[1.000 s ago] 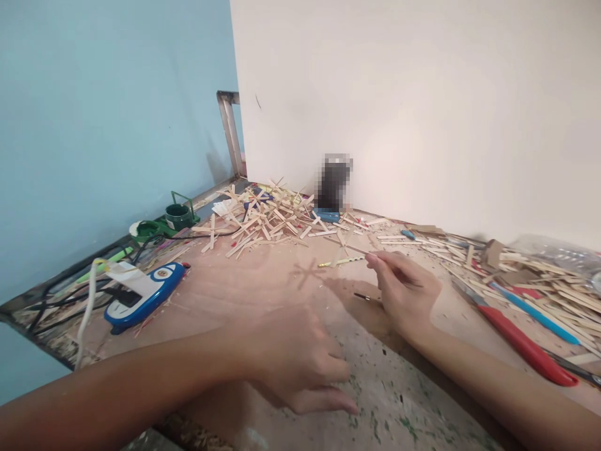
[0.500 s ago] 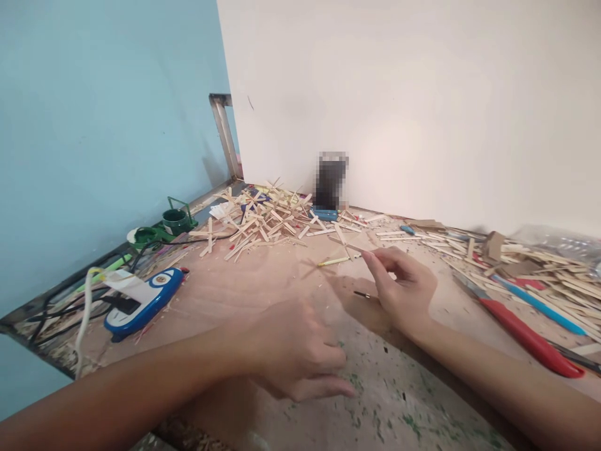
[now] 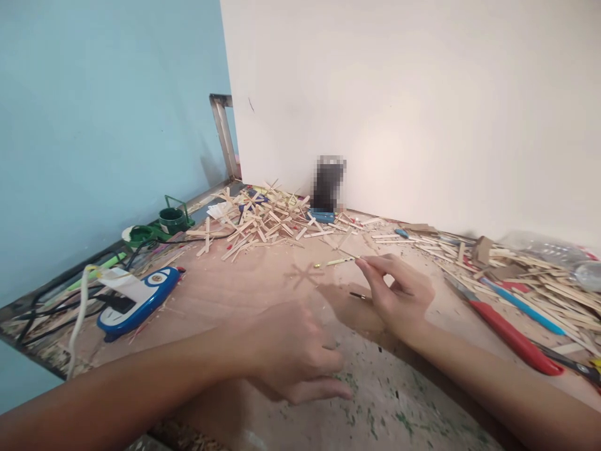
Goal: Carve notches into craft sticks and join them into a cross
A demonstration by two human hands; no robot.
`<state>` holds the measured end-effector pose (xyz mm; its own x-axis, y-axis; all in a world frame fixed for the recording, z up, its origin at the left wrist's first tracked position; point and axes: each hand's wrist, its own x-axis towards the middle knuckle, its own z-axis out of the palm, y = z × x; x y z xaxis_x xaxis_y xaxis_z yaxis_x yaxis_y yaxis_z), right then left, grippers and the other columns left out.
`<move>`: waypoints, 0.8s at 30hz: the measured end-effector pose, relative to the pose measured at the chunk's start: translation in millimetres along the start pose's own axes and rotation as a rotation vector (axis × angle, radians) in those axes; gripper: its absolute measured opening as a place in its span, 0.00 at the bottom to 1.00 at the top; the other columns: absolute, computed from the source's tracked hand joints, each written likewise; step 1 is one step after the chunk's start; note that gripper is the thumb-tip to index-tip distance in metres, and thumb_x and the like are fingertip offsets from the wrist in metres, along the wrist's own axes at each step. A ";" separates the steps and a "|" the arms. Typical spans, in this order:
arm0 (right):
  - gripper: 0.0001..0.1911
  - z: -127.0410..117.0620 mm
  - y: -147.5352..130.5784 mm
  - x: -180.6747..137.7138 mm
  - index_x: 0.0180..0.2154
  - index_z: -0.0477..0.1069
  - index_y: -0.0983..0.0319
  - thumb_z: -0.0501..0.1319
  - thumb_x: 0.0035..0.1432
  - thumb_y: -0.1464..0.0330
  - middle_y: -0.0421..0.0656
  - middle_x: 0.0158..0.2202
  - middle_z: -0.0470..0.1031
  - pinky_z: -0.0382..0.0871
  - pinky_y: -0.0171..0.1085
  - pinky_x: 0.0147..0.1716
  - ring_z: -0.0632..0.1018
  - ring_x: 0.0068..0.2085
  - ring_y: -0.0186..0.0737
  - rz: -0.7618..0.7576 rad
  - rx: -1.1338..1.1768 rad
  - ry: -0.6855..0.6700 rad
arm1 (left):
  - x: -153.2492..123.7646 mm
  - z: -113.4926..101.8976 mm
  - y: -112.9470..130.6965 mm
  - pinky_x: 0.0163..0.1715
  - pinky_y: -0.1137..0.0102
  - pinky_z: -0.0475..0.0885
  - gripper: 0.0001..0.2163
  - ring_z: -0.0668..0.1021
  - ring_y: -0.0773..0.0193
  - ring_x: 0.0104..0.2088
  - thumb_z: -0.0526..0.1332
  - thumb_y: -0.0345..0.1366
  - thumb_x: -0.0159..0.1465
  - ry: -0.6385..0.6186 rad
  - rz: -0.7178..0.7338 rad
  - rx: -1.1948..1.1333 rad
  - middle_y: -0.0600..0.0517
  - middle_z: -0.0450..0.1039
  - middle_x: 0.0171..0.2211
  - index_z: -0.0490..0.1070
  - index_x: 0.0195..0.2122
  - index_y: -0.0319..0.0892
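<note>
My right hand (image 3: 399,294) rests on the wooden tabletop (image 3: 225,294) and pinches a thin wooden stick (image 3: 353,255) between thumb and forefinger. The stick points up and left. A faint star-shaped shadow (image 3: 305,274) lies on the table just left of it. My left hand (image 3: 295,357) lies knuckles up nearer to me, fingers curled under, thumb stretched along the table. What is under its fingers is hidden. A small dark pin (image 3: 359,295) lies between the hands, and a pale yellow stick (image 3: 334,261) lies beyond the right fingertips.
A heap of crossed craft sticks (image 3: 263,216) fills the far corner, beside a blurred dark object (image 3: 328,181). At left are a blue-white power strip (image 3: 138,297) with cables and a green cup (image 3: 171,219). At right lie a red-handled tool (image 3: 511,338), a blue pen (image 3: 521,304) and more sticks.
My right hand has slid a little left and lowered, its fingers closing tighter on the thin stick. My left hand has barely moved.
</note>
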<state>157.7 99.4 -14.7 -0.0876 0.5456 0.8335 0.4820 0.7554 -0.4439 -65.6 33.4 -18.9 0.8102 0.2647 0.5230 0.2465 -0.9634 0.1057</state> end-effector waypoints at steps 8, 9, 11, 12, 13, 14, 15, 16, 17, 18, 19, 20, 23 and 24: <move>0.12 -4.4 -11.8 9.8 0.31 0.78 0.55 0.69 0.70 0.64 0.35 0.23 0.76 0.66 0.38 0.22 0.74 0.22 0.35 -0.024 -0.020 -0.080 | 1.4 -1.8 1.2 0.19 0.61 0.61 0.23 0.71 0.63 0.20 0.67 0.46 0.74 -0.015 -0.001 -0.007 0.55 0.71 0.19 0.70 0.22 0.44; 0.12 -5.0 -13.3 10.6 0.31 0.77 0.55 0.69 0.70 0.64 0.35 0.22 0.76 0.66 0.37 0.23 0.74 0.22 0.35 -0.027 -0.024 -0.083 | 1.4 -2.0 1.6 0.19 0.61 0.61 0.23 0.71 0.63 0.20 0.67 0.46 0.74 -0.018 -0.002 -0.006 0.55 0.71 0.19 0.70 0.22 0.44; 0.12 -6.1 -15.9 11.5 0.31 0.77 0.55 0.69 0.70 0.65 0.34 0.22 0.75 0.64 0.37 0.22 0.74 0.22 0.34 -0.034 -0.034 -0.088 | 1.5 -2.6 2.3 0.19 0.61 0.61 0.22 0.72 0.63 0.20 0.68 0.45 0.74 -0.023 -0.006 -0.003 0.55 0.72 0.19 0.71 0.23 0.44; 0.12 -6.4 -17.0 11.7 0.31 0.77 0.55 0.68 0.70 0.65 0.34 0.22 0.74 0.63 0.37 0.20 0.73 0.21 0.34 -0.038 -0.040 -0.092 | 1.6 -3.0 2.5 0.19 0.61 0.62 0.22 0.72 0.63 0.20 0.68 0.45 0.74 -0.025 -0.005 -0.002 0.55 0.72 0.20 0.71 0.23 0.44; 0.12 -6.6 -17.9 11.7 0.31 0.76 0.55 0.68 0.70 0.66 0.34 0.22 0.74 0.61 0.37 0.19 0.73 0.21 0.34 -0.043 -0.048 -0.097 | 1.7 -3.3 2.6 0.19 0.61 0.62 0.22 0.72 0.64 0.20 0.68 0.45 0.74 -0.027 -0.006 -0.002 0.55 0.72 0.20 0.71 0.23 0.44; 0.12 -6.6 -18.6 11.7 0.31 0.76 0.55 0.68 0.70 0.66 0.34 0.21 0.74 0.60 0.37 0.18 0.72 0.20 0.34 -0.049 -0.058 -0.101 | 1.8 -3.5 2.7 0.19 0.61 0.62 0.22 0.72 0.64 0.20 0.68 0.45 0.74 -0.029 -0.006 -0.001 0.56 0.72 0.20 0.71 0.23 0.44; 0.13 -6.5 -19.1 11.7 0.30 0.75 0.55 0.68 0.70 0.66 0.34 0.21 0.73 0.59 0.37 0.18 0.72 0.20 0.34 -0.057 -0.069 -0.105 | 1.8 -3.6 2.5 0.19 0.61 0.62 0.22 0.72 0.64 0.20 0.68 0.45 0.74 -0.031 -0.007 -0.001 0.56 0.72 0.20 0.71 0.23 0.44; 0.13 -6.5 -19.4 11.7 0.30 0.74 0.55 0.67 0.70 0.66 0.34 0.21 0.73 0.59 0.37 0.17 0.71 0.20 0.34 -0.067 -0.082 -0.109 | 1.8 -3.5 2.3 0.19 0.61 0.62 0.22 0.72 0.64 0.19 0.68 0.45 0.74 -0.033 -0.007 -0.001 0.56 0.72 0.20 0.71 0.23 0.44; 0.14 -6.4 -19.6 11.6 0.30 0.73 0.55 0.67 0.70 0.66 0.34 0.21 0.73 0.58 0.37 0.17 0.71 0.19 0.33 -0.079 -0.095 -0.113 | 1.7 -3.2 2.0 0.19 0.61 0.61 0.22 0.72 0.64 0.19 0.68 0.46 0.74 -0.035 -0.008 0.000 0.56 0.72 0.20 0.70 0.23 0.44; 0.14 -6.5 -19.7 11.4 0.30 0.73 0.55 0.67 0.71 0.67 0.34 0.21 0.72 0.58 0.37 0.16 0.71 0.19 0.33 -0.096 -0.108 -0.116 | 1.6 -2.9 1.6 0.19 0.61 0.62 0.22 0.73 0.64 0.19 0.68 0.46 0.74 -0.037 -0.010 0.001 0.56 0.72 0.20 0.70 0.23 0.44; 0.13 -6.6 -19.7 11.1 0.30 0.72 0.55 0.67 0.71 0.67 0.34 0.21 0.72 0.57 0.37 0.16 0.70 0.19 0.33 -0.119 -0.120 -0.119 | 1.3 -2.6 1.3 0.19 0.61 0.62 0.23 0.73 0.64 0.19 0.68 0.46 0.74 -0.040 -0.012 0.002 0.56 0.72 0.20 0.70 0.23 0.44; 0.12 -6.9 -19.4 10.7 0.31 0.72 0.55 0.67 0.71 0.68 0.34 0.21 0.72 0.57 0.37 0.16 0.69 0.19 0.32 -0.148 -0.131 -0.125 | 1.1 -2.4 0.9 0.19 0.61 0.62 0.23 0.73 0.64 0.20 0.68 0.46 0.74 -0.042 -0.013 0.003 0.56 0.72 0.20 0.70 0.23 0.44; 0.10 -7.7 -16.7 9.1 0.35 0.72 0.55 0.66 0.71 0.71 0.33 0.22 0.71 0.58 0.36 0.17 0.68 0.19 0.31 -0.269 -0.166 -0.147 | 0.3 -2.5 0.3 0.19 0.61 0.60 0.22 0.73 0.64 0.20 0.67 0.46 0.75 -0.047 -0.017 0.007 0.56 0.74 0.21 0.69 0.23 0.45; 0.09 -8.0 -15.0 8.7 0.36 0.73 0.55 0.65 0.71 0.73 0.34 0.22 0.71 0.59 0.35 0.19 0.69 0.19 0.31 -0.323 -0.177 -0.161 | 0.1 -2.7 0.4 0.19 0.61 0.60 0.22 0.73 0.64 0.20 0.67 0.46 0.75 -0.049 -0.017 0.010 0.55 0.74 0.21 0.69 0.24 0.45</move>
<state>156.7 89.9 1.8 -0.3880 0.3506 0.8524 0.5487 0.8309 -0.0919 -66.9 32.9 -16.5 0.8310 0.2827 0.4791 0.2652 -0.9584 0.1055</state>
